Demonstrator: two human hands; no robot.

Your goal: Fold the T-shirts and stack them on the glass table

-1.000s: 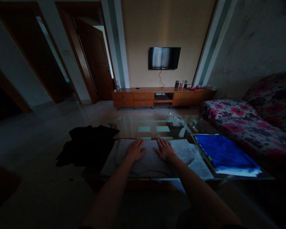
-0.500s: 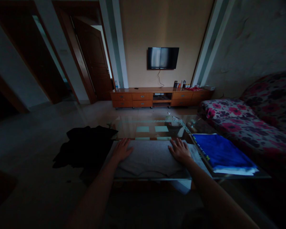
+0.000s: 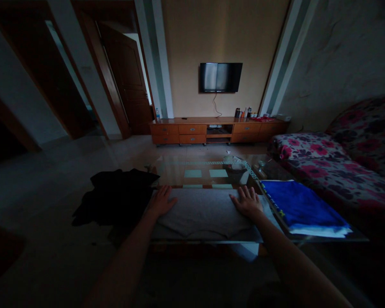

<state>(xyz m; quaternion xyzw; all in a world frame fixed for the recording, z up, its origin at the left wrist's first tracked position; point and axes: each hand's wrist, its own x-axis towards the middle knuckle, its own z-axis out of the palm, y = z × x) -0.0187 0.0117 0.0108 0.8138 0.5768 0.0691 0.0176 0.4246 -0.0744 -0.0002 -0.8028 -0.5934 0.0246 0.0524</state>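
Observation:
A folded grey garment [image 3: 202,209] lies flat at the near side of a glass-topped coffee table [image 3: 167,171]. My left hand [image 3: 163,201] rests palm down on its left end, fingers stretched out. On the right end lies my right hand [image 3: 248,203], also flat with the fingers spread. Left of my left hand, a black garment [image 3: 115,196] is heaped over the table's side. A folded blue cloth [image 3: 304,207] with a white lower edge sits to the right of my right hand.
A sofa with a flowered cover [image 3: 308,147] stands to the right. Across the room is a long wooden TV cabinet [image 3: 192,129] with bottles on it, below a wall-mounted television [image 3: 220,78]. A brown door [image 3: 128,81] stands ajar at the back left.
My right hand has slid to the right over the grey garment. My left hand has moved slightly to the left. The garments lie as before.

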